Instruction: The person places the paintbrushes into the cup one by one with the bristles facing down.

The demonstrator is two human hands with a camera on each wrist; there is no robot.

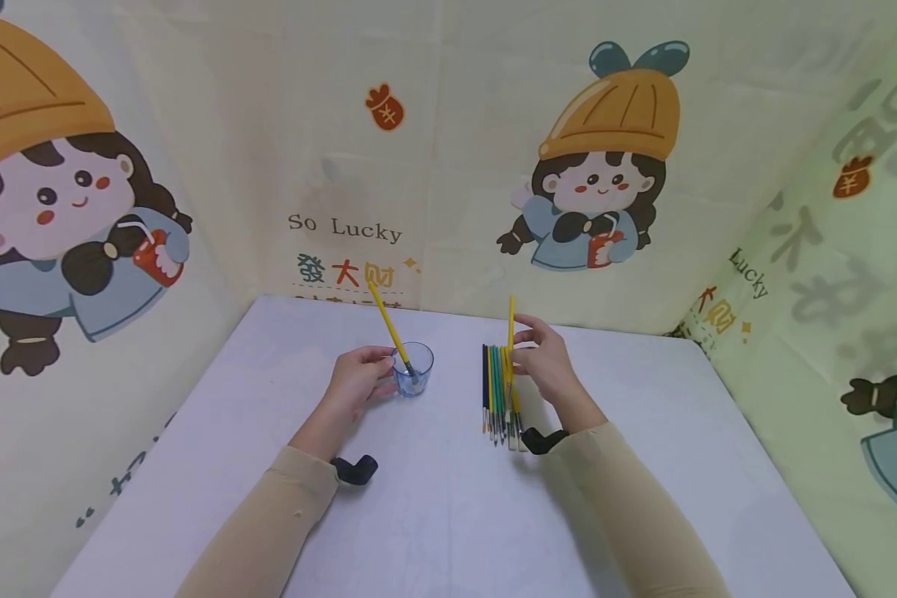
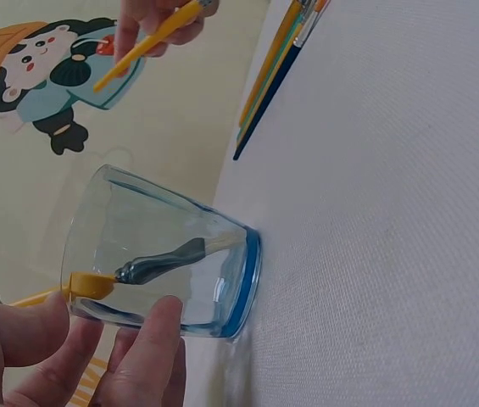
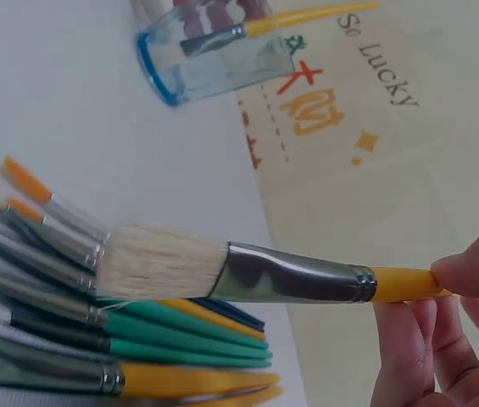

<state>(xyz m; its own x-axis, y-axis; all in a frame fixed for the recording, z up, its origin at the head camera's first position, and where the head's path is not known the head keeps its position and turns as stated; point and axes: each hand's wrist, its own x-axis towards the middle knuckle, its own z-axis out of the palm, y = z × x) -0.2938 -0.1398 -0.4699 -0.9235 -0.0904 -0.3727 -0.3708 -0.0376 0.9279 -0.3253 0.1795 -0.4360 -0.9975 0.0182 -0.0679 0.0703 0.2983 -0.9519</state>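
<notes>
My left hand (image 1: 355,380) holds a clear, blue-tinted glass (image 1: 422,362) that stands upright on the table, thumb near the rim and fingers along its side. Inside the glass leans a yellow-handled paintbrush (image 1: 389,321), and the left wrist view shows its pale bristles (image 2: 225,242) down by the base. My right hand (image 1: 549,363) pinches another yellow-handled paintbrush (image 3: 298,273) by the handle. That brush has wide cream bristles pointing down, above a row of paintbrushes (image 1: 496,378) on the table. The row's handles are dark blue, green and yellow, and its bristles face me.
A white-covered table (image 1: 419,523) lies under everything. Behind it hangs a cream cloth (image 1: 463,166) printed with cartoon figures and lettering, and cloth also rises along both sides. Dark straps (image 1: 355,470) sit at both wrists, below beige sleeves (image 1: 628,498).
</notes>
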